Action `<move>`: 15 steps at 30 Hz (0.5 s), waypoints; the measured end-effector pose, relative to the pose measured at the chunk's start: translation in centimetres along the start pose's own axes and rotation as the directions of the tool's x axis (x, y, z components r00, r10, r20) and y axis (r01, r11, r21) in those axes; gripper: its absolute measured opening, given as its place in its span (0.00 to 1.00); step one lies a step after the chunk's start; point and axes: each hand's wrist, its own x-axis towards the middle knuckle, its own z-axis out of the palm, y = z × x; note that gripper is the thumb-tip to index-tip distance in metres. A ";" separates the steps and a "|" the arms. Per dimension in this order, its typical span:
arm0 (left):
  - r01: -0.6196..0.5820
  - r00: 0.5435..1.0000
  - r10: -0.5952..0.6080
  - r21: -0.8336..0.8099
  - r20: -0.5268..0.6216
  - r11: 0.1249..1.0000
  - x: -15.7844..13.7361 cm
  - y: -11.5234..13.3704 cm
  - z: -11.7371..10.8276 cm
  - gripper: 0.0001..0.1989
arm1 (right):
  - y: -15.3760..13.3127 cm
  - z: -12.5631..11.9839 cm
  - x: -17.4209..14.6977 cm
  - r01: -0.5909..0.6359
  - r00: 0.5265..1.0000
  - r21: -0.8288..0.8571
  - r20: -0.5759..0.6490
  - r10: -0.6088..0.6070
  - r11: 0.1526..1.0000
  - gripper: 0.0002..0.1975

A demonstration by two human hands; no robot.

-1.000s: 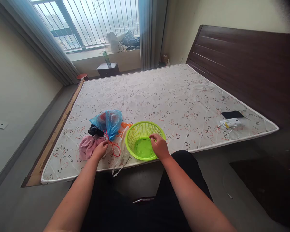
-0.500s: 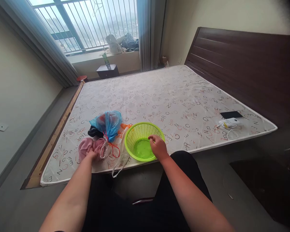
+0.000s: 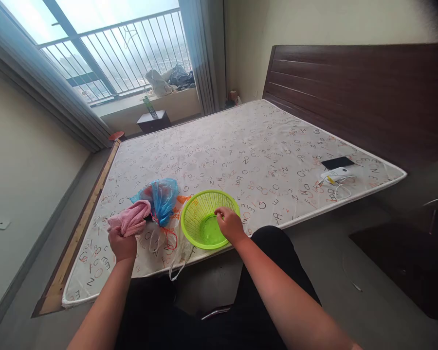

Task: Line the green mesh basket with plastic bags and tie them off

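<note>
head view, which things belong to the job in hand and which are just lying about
In use, judging by the hands:
- pink cloth, gripped by the left hand
- green basket, right hand at its side, grip unclear

Apparently just lying about:
- blue plastic bag
- black flat device
- white device with a cable

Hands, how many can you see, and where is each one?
2. The bare left hand grips a crumpled pink cloth; the bare right hand is over the right side of a round, lime-green plastic basket. Some fingers are hidden.
</note>
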 end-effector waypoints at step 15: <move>-0.381 0.765 0.593 -0.567 0.251 0.731 -12.7 12.3 3.9 0.22 | 0.4 -0.7 -0.9 -0.064 0.993 0.043 -0.096 0.068 0.997 0.14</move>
